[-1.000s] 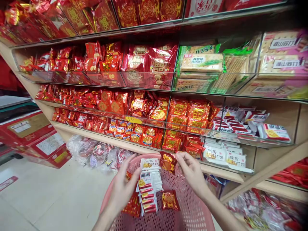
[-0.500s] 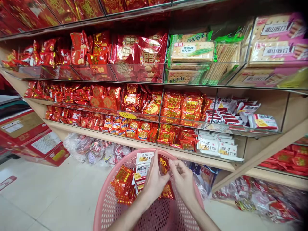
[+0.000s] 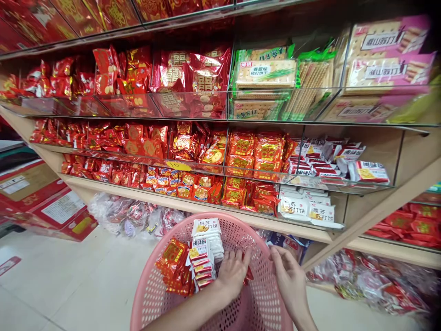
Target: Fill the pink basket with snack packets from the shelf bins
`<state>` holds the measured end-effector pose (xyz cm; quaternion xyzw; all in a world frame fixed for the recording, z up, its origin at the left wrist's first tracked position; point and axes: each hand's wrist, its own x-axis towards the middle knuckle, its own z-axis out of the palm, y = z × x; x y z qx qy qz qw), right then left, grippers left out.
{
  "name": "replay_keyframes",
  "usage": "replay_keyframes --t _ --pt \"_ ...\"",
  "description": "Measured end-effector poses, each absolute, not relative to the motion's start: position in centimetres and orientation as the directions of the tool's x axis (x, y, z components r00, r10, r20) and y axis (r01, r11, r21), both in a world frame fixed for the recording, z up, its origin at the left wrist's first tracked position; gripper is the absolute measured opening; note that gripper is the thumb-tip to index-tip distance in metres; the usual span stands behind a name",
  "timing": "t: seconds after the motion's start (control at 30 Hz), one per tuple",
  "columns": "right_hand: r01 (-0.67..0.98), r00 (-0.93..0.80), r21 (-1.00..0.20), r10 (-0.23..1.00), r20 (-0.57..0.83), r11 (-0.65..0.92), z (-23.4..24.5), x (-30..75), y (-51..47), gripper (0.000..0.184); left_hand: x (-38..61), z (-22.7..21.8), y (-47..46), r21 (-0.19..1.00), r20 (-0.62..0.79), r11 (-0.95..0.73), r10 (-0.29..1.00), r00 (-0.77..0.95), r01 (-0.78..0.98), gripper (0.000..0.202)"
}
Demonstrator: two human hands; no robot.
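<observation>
A pink perforated plastic basket (image 3: 146, 280) stands before me with wrapped snacks in it. Inside, my left hand (image 3: 231, 276) reaches down with its back up, and its thumb is hidden. A red snack packet (image 3: 248, 275) shows at its side, mostly covered by the hand. My right hand (image 3: 290, 280) is at the basket's right rim, thumb and fingers bent together against it. Left of my left hand are a row of white cracker packets (image 3: 206, 227), a row of red-and-white packets (image 3: 200, 253) and a pile of red-gold packets (image 3: 174, 259).
Wooden shelves (image 3: 220, 212) with clear dividers hold red packets (image 3: 241, 143), white packets (image 3: 292, 209) and large cracker packs (image 3: 265, 73). A yellow tag (image 3: 178, 165) marks one edge. Plastic bags (image 3: 138, 214) lie beneath. Red cartons (image 3: 62, 207) stand left on the tiled floor (image 3: 79, 285).
My hands have moved apart. The left has gone lower into the basket with the red packet, and the right has left the packet and moved right to the rim.
</observation>
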<state>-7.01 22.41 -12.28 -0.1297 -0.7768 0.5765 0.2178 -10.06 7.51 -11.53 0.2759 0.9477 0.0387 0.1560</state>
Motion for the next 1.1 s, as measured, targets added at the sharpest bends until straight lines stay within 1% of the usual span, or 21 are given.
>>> replay_keyframes --t 0.1,0.2,0.27,0.4,0.53,0.6,0.67,0.73,0.97,1.1 --pt "-0.034 -0.866 -0.958 0.47 0.171 0.285 -12.5 -7.2 22.3 0.037 -10.5 -12.8 7.7 0.071 -0.308 0.842 0.528 -0.791 0.535 0.082" --pt "-0.052 -0.869 -0.961 0.462 0.178 0.271 -12.9 -7.4 22.2 0.036 -10.8 -13.7 7.7 0.05 -0.319 0.841 0.525 -0.789 0.539 0.085" --pt "-0.069 -0.872 -0.964 0.454 0.183 0.256 -13.3 -7.5 22.3 0.036 -10.8 -14.0 7.7 0.053 -0.31 0.843 0.524 -0.793 0.535 0.084" --pt "-0.077 -0.877 -0.976 0.452 0.164 0.204 -13.6 -7.6 22.3 0.039 -10.7 -14.4 8.1 0.088 -0.276 0.843 0.533 -0.8 0.531 0.077" --pt "-0.1 -0.871 -0.977 0.458 0.177 0.187 -13.4 -7.7 22.3 0.04 -10.6 -15.1 8.2 0.211 -0.245 0.839 0.542 -0.804 0.501 0.088" --pt "-0.116 -0.868 -0.974 0.456 0.194 0.193 -13.2 -7.8 22.3 0.04 -10.6 -15.5 8.1 0.254 -0.222 0.835 0.542 -0.811 0.488 0.087" --pt "-0.125 -0.865 -0.972 0.459 0.204 0.197 -13.1 -7.9 22.3 0.041 -10.7 -15.8 7.8 0.259 -0.218 0.837 0.536 -0.815 0.481 0.079" --pt "-0.126 -0.867 -0.973 0.456 0.203 0.193 -13.0 -8.0 22.2 0.041 -10.9 -15.9 7.4 0.256 -0.234 0.844 0.528 -0.817 0.472 0.075" --pt "-0.137 -0.885 -0.967 0.412 0.217 0.215 -13.0 -8.3 22.1 0.038 -10.9 -15.8 6.7 0.253 -0.252 0.825 0.56 -0.789 0.505 0.085" --pt "-0.153 -0.906 -0.947 0.342 0.248 0.282 -12.2 -8.8 21.9 0.036 -10.7 -15.4 6.4 0.262 -0.268 0.822 0.566 -0.78 0.506 0.078"
